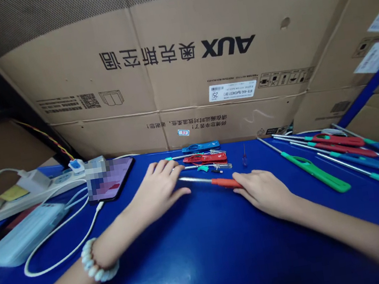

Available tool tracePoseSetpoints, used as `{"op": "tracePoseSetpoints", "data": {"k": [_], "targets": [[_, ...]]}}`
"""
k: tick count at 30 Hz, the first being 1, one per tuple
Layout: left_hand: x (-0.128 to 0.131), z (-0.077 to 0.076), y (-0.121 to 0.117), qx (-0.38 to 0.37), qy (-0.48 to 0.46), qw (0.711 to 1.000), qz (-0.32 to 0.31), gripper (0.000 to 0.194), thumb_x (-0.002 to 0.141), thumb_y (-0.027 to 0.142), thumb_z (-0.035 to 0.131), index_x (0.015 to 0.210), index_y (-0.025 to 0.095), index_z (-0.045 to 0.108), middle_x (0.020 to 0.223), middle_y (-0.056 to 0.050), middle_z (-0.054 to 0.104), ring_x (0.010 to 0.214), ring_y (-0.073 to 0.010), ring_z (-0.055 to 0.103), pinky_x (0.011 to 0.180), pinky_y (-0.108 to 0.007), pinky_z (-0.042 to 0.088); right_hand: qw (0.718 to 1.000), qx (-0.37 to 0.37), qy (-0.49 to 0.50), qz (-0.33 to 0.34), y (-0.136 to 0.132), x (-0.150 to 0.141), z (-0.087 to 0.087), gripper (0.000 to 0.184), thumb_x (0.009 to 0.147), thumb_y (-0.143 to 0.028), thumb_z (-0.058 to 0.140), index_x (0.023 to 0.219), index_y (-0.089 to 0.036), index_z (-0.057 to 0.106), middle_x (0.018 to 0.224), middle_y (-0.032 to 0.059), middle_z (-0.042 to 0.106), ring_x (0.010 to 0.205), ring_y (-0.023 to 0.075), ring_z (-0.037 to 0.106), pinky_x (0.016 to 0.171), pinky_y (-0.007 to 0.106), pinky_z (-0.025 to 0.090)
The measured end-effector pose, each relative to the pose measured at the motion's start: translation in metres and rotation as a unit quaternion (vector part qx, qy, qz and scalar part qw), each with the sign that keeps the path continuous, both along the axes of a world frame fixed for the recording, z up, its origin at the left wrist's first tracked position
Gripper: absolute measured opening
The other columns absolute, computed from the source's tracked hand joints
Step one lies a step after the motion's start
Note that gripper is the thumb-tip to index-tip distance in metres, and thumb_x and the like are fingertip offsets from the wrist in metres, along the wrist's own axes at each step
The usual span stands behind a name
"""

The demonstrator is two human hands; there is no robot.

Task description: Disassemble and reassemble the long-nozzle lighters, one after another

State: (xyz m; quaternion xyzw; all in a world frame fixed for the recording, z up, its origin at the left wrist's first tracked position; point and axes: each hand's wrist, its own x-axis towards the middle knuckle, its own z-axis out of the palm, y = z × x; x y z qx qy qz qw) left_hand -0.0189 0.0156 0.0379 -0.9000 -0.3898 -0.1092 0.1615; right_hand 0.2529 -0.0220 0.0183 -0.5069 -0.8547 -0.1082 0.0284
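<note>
My right hand [266,192] is closed around the orange handle of a screwdriver [217,183]. Its metal shaft points left, toward my left hand [160,186]. That hand is palm down with the thumb spread away from the fingers, and the shaft's tip lies close to it. The fingertips reach over the ends of metal rods and are partly hidden. Just beyond lie a blue-handled tool [200,147] and a red-handled tool [206,159], with thin rods and teal pieces. A small screwdriver with a clear purplish handle [244,160] lies behind my right hand.
Several long-rod tools with green [318,172], red and blue handles lie at the right. A phone [118,176], a pale blue power bank [25,235], white cables and a power strip [63,182] occupy the left. A cardboard box [173,78] walls off the back of the blue table [199,254].
</note>
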Motion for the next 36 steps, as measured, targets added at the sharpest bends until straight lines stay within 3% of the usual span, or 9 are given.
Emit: {"op": "tracePoseSetpoints", "data": {"k": [5, 9, 12, 18, 27, 32, 36], "targets": [[-0.020, 0.003, 0.020, -0.089, 0.029, 0.995, -0.020, 0.029, 0.094, 0.040, 0.051, 0.109, 0.015, 0.055, 0.108, -0.009, 0.058, 0.101, -0.0256, 0.051, 0.082, -0.035, 0.038, 1.000, 0.001, -0.027, -0.014, 0.002, 0.004, 0.002, 0.006, 0.090, -0.024, 0.055, 0.087, -0.018, 0.053, 0.071, 0.0035, 0.068, 0.062, 0.0207, 0.062, 0.054, 0.028, 0.026], [-0.019, 0.002, 0.022, -0.097, 0.039, 0.994, -0.032, 0.020, 0.098, 0.029, 0.044, 0.092, 0.014, 0.055, 0.095, -0.007, 0.060, 0.090, -0.0230, 0.052, 0.078, -0.033, 0.035, 0.999, -0.013, -0.037, -0.019, 0.003, 0.003, 0.003, 0.007, 0.091, -0.025, 0.053, 0.091, -0.018, 0.053, 0.075, 0.0047, 0.069, 0.063, 0.0210, 0.063, 0.053, 0.028, 0.026], [-0.006, -0.002, 0.013, -0.099, 0.040, 0.992, -0.065, 0.019, 0.097, 0.024, 0.047, 0.082, 0.015, 0.053, 0.084, -0.004, 0.060, 0.083, -0.0217, 0.053, 0.076, -0.033, 0.033, 0.999, -0.028, -0.042, -0.001, -0.002, -0.003, 0.002, 0.008, 0.092, -0.024, 0.051, 0.090, -0.017, 0.054, 0.076, 0.0053, 0.069, 0.062, 0.0201, 0.062, 0.055, 0.029, 0.029], [0.028, -0.017, -0.022, -0.109, 0.034, 0.982, -0.151, 0.018, 0.097, 0.023, 0.046, 0.082, 0.016, 0.052, 0.079, -0.002, 0.059, 0.074, -0.0199, 0.052, 0.077, -0.033, 0.033, 0.995, -0.028, -0.029, 0.092, -0.019, -0.016, -0.005, 0.003, 0.090, -0.015, 0.052, 0.087, -0.017, 0.053, 0.080, 0.0035, 0.068, 0.065, 0.0180, 0.062, 0.061, 0.030, 0.033], [0.029, -0.019, -0.024, 0.021, -0.003, 0.986, -0.165, 0.029, 0.101, 0.027, 0.035, 0.084, 0.015, 0.055, 0.077, -0.003, 0.057, 0.073, -0.0204, 0.050, 0.077, -0.035, 0.031, 0.996, -0.016, -0.012, 0.090, -0.021, -0.015, -0.004, 0.006, 0.089, -0.019, 0.055, 0.084, -0.018, 0.051, 0.076, 0.0023, 0.067, 0.061, 0.0173, 0.059, 0.059, 0.030, 0.031], [0.027, -0.011, -0.028, -0.055, 0.000, 0.991, -0.123, 0.033, 0.098, 0.042, 0.040, 0.092, 0.014, 0.056, 0.086, -0.006, 0.060, 0.080, -0.0230, 0.052, 0.077, -0.036, 0.031, 0.996, -0.021, -0.002, 0.088, -0.022, -0.015, -0.002, 0.008, 0.089, -0.020, 0.055, 0.084, -0.018, 0.050, 0.074, 0.0024, 0.067, 0.060, 0.0172, 0.060, 0.057, 0.029, 0.030], [0.025, -0.013, -0.028, -0.102, 0.013, 0.985, -0.135, 0.033, 0.102, 0.031, 0.031, 0.084, 0.016, 0.055, 0.078, -0.004, 0.059, 0.074, -0.0207, 0.052, 0.080, -0.037, 0.030, 0.995, -0.012, -0.003, 0.103, -0.020, -0.016, -0.004, 0.009, 0.091, -0.018, 0.052, 0.082, -0.018, 0.049, 0.074, 0.0032, 0.066, 0.061, 0.0180, 0.060, 0.056, 0.029, 0.030]]}}
